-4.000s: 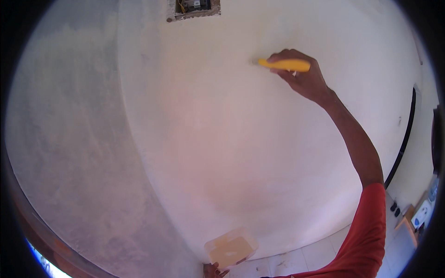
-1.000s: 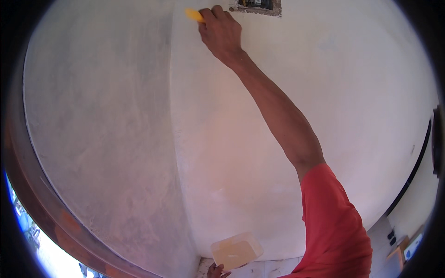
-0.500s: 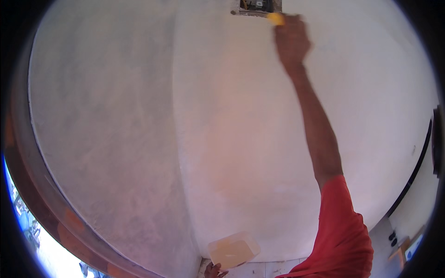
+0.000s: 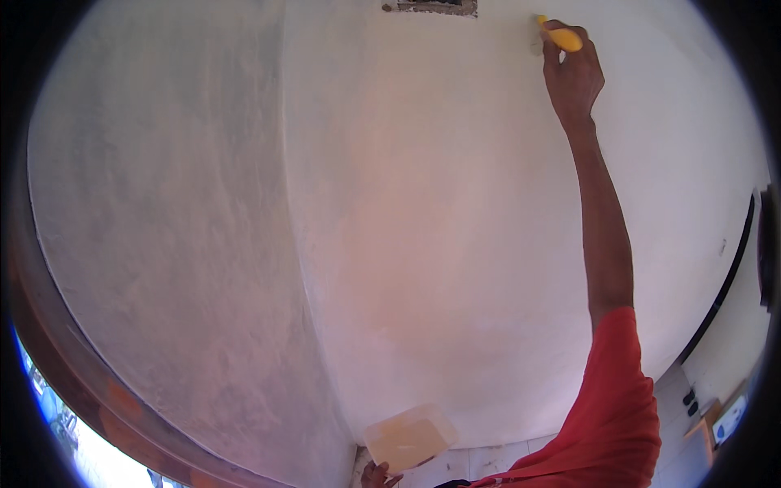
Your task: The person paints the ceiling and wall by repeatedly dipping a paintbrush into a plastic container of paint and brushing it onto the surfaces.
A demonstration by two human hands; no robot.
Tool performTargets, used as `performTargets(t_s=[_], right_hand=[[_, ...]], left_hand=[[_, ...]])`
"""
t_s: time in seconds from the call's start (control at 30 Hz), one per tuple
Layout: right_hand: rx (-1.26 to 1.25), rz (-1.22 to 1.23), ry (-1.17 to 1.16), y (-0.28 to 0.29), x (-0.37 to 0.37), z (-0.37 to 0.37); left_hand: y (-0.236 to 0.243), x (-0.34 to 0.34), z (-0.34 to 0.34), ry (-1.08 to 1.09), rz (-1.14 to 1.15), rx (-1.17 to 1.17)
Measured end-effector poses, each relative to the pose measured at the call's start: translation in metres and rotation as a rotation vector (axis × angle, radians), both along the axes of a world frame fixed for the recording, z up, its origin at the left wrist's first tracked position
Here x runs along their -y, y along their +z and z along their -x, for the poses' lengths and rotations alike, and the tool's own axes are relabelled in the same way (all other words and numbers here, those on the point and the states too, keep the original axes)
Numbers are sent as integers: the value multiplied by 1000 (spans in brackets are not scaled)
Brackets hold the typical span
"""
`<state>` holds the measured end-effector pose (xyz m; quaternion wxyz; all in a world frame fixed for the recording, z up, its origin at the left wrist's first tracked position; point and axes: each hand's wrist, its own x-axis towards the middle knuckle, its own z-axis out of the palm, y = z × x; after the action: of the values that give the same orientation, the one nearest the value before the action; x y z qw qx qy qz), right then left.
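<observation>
At frame bottom, left hand (image 4: 376, 474) mostly cut off, seemingly under pale board (image 4: 408, 437)

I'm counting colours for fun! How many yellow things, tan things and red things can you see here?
Yellow: 1, the yellow tool in the right hand
Tan: 1, the flat board in the left hand
Red: 1, the sleeve
Total: 3

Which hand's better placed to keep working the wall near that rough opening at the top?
Right. The right hand is raised against the white wall, gripping the yellow tool just right of the opening. The left hand is low, holding the flat tan board.
</observation>
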<state>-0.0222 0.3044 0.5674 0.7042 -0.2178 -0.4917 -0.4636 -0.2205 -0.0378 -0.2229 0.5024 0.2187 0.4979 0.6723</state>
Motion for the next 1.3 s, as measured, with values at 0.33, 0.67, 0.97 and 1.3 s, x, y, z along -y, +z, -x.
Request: performTargets(t_s=[0.33,0.67,0.97,1.3], right_hand=[[927,496,381,-122,39,37],[742,-79,-10,-70,13,89],[635,481,585,-132,36,154],[914,-180,-123,-148,10,187]], left_hand=[[91,3,-2,42,138,299],[89,13,-10,40,125,251],[99,3,6,58,217,303],[158,-9,-12,-12,94,218]])
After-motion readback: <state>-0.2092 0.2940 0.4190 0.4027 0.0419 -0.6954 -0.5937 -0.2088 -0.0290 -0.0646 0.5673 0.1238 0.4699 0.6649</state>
